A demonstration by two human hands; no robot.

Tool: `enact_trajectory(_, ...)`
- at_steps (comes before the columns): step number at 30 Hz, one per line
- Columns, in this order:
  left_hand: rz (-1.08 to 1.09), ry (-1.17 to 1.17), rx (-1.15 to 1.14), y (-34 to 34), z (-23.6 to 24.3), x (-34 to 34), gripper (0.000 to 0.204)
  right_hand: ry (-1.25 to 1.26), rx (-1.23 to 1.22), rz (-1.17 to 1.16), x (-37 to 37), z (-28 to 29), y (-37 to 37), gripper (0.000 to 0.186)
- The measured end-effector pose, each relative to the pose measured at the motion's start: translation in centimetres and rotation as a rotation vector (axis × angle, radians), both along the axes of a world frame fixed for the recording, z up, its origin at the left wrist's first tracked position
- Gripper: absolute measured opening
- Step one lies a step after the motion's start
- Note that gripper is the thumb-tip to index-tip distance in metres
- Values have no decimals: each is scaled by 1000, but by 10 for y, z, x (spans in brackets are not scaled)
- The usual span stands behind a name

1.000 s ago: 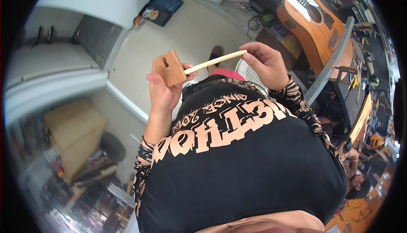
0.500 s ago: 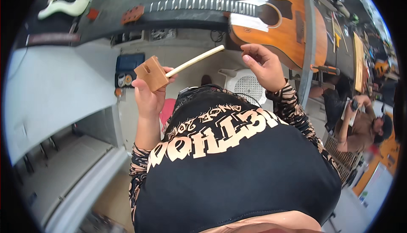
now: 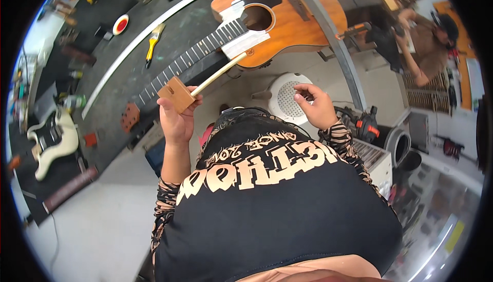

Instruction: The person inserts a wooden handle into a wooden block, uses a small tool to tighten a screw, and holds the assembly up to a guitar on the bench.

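My left hand (image 3: 177, 120) is closed on a squarish brown wooden block (image 3: 175, 94), with the thumb in front and the fingers mostly hidden behind it. The block has a small dark slot in its face. From its right side a pale round wooden rod (image 3: 221, 73) slants up toward the guitar; how the two are joined is hidden. My right hand (image 3: 316, 108) hovers over a white stool, empty, its fingers loosely bent and the thumb apart from them. Beyond both hands, an acoustic guitar (image 3: 295, 23) lies on the dark workbench (image 3: 123, 71), with white strips beside its fretboard.
A grey metal bar (image 3: 328, 23) crosses the guitar body, with a clamp (image 3: 354, 29) nearby. On the bench lie a yellow brush (image 3: 153, 43), a long white strip (image 3: 133, 41) and a cream electric guitar body (image 3: 56, 141). Below stands the perforated stool (image 3: 289, 100). Another person (image 3: 421, 51) sits at right.
The view has swung to the right, so the bench and guitar appear turned. My left hand still holds the block and rod. My right hand is lower, its fingers more bent.
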State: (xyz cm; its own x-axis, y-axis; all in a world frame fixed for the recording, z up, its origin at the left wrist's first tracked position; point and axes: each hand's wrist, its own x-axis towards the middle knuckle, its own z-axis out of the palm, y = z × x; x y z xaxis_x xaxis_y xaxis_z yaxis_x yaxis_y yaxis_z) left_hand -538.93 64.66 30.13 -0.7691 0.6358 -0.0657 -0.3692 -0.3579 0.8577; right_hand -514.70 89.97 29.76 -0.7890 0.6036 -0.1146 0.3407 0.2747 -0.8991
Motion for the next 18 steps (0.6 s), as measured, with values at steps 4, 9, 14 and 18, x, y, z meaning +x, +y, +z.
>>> enact_trajectory(4, -128, -11, 57, 6, 1, -35, 75, -17, 68, -160, -3, 6, -31, 24)
enact_trajectory(9, -290, 38, 25, 13, 0, -67, 74, 1, 79, -252, -16, 23, -76, 24)
enact_trajectory(14, -389, -42, 72, 20, -4, -76, 75, -61, 122, -326, -15, 29, -98, 25)
enact_trajectory(18, -445, -20, 63, 23, -3, -81, 77, -52, 147, -363, -24, 34, -102, 26)
